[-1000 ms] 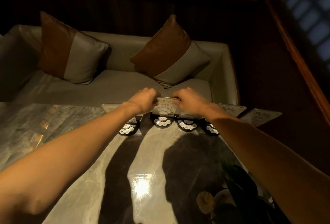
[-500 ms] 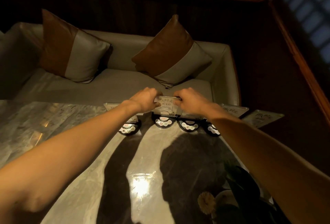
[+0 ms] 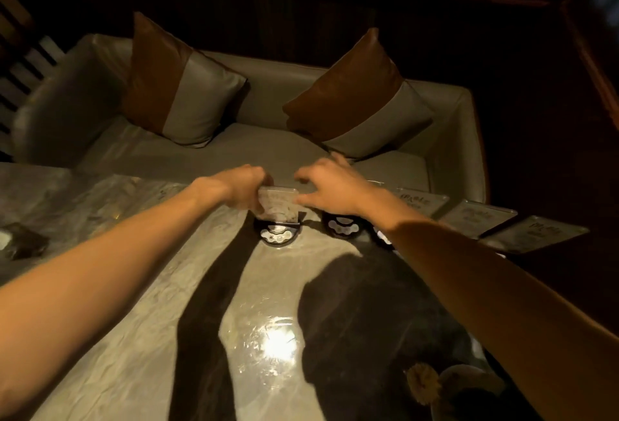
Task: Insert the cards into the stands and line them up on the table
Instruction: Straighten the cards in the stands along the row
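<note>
A clear card (image 3: 277,203) is being held upright over a round black stand (image 3: 276,234), pretty much dead centre, just off the far edge of the marble table (image 3: 140,303). The left hand (image 3: 242,186) is curled closed around the card's left edge, at about 9 o'clock from it. The right hand (image 3: 330,190) sits at 3 o'clock with its fingertips (image 3: 301,199) pinched on the card's right edge, the other fingers spread loose. Whether the bottom edge is fully seated in the slot can't be told, it's too blurry there.

A second stand (image 3: 342,225) is seen just beside the first at 3 o'clock, empty and partly under the right wrist. A third stand (image 3: 383,236) is mostly hidden by the right forearm. Further out at 3 o'clock, three loose cards (image 3: 477,218) are laid flat in a row along the table's far right edge, near each other.

Past the table at 12 o'clock a grey sofa (image 3: 274,149) is seen, with two brown-and-grey cushions (image 3: 181,85) propped on it. A small dark item (image 3: 23,243) is spotted at the table's 9 o'clock edge, too dim to identify. At 5 o'clock a pale dried flower (image 3: 422,383) is visible in shadow.
</note>
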